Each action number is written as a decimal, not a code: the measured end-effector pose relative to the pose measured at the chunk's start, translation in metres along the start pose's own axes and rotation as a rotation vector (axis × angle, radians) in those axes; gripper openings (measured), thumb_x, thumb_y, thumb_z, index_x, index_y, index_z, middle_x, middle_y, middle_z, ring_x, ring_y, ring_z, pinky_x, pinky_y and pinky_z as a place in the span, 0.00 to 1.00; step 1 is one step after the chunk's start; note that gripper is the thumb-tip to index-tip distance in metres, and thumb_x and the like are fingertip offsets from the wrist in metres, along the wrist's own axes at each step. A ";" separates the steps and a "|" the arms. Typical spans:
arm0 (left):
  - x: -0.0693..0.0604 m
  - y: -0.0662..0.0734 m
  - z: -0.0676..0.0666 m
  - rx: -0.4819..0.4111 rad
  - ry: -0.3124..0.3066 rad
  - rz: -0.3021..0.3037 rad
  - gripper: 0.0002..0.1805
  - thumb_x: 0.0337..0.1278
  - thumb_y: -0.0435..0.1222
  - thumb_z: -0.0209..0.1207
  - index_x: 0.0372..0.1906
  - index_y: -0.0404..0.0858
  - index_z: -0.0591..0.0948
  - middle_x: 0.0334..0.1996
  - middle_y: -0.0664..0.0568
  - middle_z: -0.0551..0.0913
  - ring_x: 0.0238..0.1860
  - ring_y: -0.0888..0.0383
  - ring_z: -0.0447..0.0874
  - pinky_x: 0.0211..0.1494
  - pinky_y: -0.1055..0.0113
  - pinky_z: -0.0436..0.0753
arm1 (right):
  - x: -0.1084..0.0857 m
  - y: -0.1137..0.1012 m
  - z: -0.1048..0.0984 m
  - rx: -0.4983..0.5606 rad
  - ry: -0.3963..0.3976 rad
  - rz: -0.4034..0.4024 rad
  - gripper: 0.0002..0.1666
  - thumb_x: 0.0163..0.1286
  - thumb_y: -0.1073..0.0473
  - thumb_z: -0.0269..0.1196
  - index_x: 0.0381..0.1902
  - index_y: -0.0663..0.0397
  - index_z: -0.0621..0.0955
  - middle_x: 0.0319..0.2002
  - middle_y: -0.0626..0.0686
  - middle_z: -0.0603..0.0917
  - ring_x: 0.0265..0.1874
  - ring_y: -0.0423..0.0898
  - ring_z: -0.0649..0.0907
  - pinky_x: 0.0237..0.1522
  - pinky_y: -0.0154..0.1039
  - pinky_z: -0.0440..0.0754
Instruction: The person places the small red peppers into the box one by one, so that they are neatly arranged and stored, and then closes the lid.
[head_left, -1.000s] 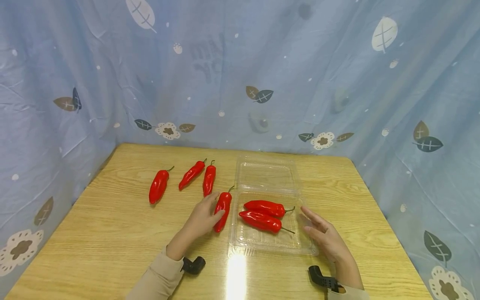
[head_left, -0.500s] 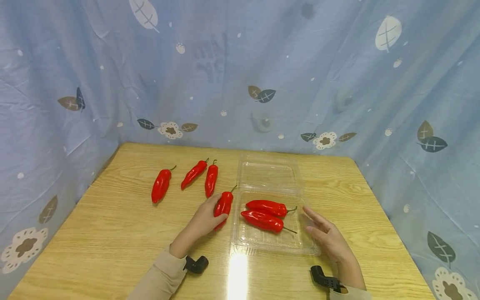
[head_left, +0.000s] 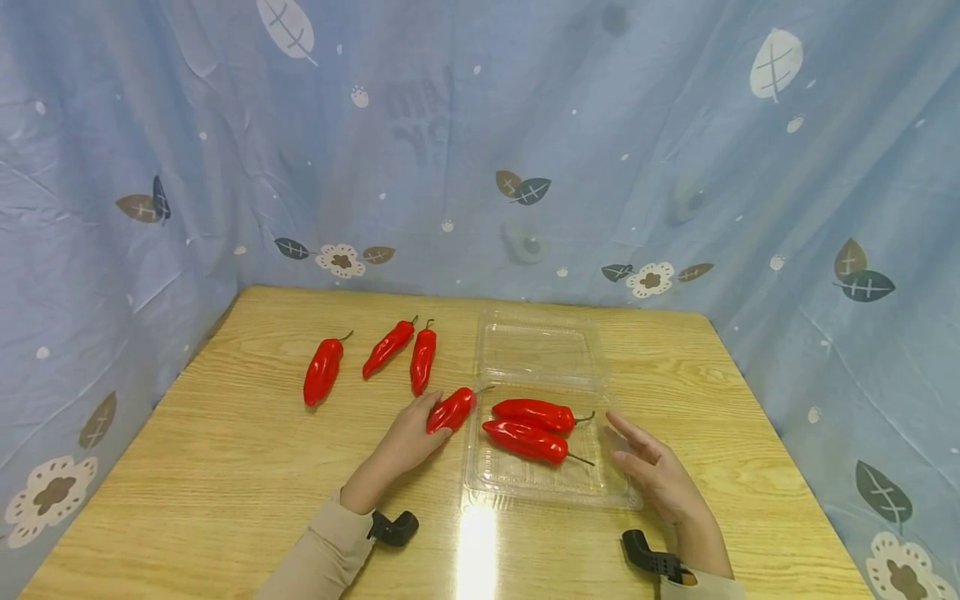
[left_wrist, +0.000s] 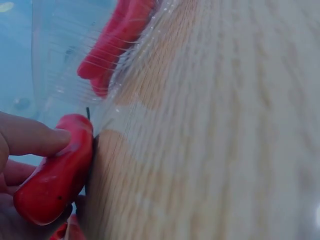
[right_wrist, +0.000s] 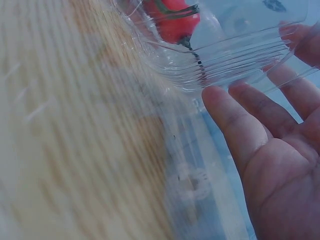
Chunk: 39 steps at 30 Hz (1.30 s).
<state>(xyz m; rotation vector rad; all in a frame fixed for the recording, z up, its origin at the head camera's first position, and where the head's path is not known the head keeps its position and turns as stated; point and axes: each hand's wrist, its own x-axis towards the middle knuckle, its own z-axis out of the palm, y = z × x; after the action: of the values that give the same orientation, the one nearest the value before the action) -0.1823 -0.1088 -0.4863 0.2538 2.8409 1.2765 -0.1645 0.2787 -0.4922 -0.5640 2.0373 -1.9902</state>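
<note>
My left hand (head_left: 408, 433) grips a red chili pepper (head_left: 454, 407) just left of the clear plastic box (head_left: 551, 488); its stem points toward the box. The left wrist view shows the thumb on top of this pepper (left_wrist: 65, 165) and fingers behind it. Two red peppers lie side by side inside the box, the rear one (head_left: 532, 412) and the front one (head_left: 525, 441), stems to the right. At the box's right side is my right hand (head_left: 660, 475), fingers extended. In the right wrist view its fingertips are at the ribbed box wall (right_wrist: 230, 65).
Behind the box its hinged lid (head_left: 536, 346) lies flat on the wooden table (head_left: 225, 467). Three more red peppers lie at the back left: one alone (head_left: 323, 372), then a slim one (head_left: 388, 348) beside another (head_left: 423, 360). A blue curtain (head_left: 450, 142) surrounds the table.
My left hand has closed on the pepper beside the box and turned it, so its stem now points right, over the box's edge. The right hand has stayed at the box's right side.
</note>
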 end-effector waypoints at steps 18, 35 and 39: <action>0.001 -0.001 0.000 -0.008 -0.001 -0.009 0.29 0.57 0.32 0.59 0.65 0.32 0.69 0.60 0.38 0.74 0.58 0.43 0.75 0.58 0.48 0.76 | 0.000 -0.002 0.000 -0.003 -0.003 -0.005 0.34 0.71 0.71 0.48 0.71 0.72 0.52 0.75 0.55 0.53 0.65 0.26 0.63 0.59 0.23 0.68; 0.001 -0.002 -0.004 -0.036 0.045 -0.033 0.28 0.54 0.32 0.61 0.62 0.34 0.73 0.58 0.38 0.76 0.55 0.44 0.76 0.56 0.49 0.78 | 0.000 0.000 0.000 0.002 0.003 0.003 0.34 0.71 0.71 0.49 0.71 0.72 0.52 0.74 0.52 0.56 0.65 0.28 0.65 0.59 0.23 0.69; 0.003 -0.002 -0.005 -0.047 0.078 -0.028 0.27 0.53 0.32 0.62 0.61 0.34 0.74 0.56 0.39 0.78 0.52 0.46 0.78 0.53 0.51 0.79 | 0.001 0.000 -0.001 -0.001 0.001 -0.004 0.33 0.71 0.72 0.48 0.71 0.72 0.52 0.74 0.50 0.57 0.65 0.28 0.65 0.59 0.23 0.69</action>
<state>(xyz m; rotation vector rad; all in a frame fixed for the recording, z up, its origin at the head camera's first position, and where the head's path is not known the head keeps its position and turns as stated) -0.1857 -0.1133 -0.4842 0.1660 2.8626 1.3747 -0.1653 0.2789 -0.4923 -0.5672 2.0399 -1.9921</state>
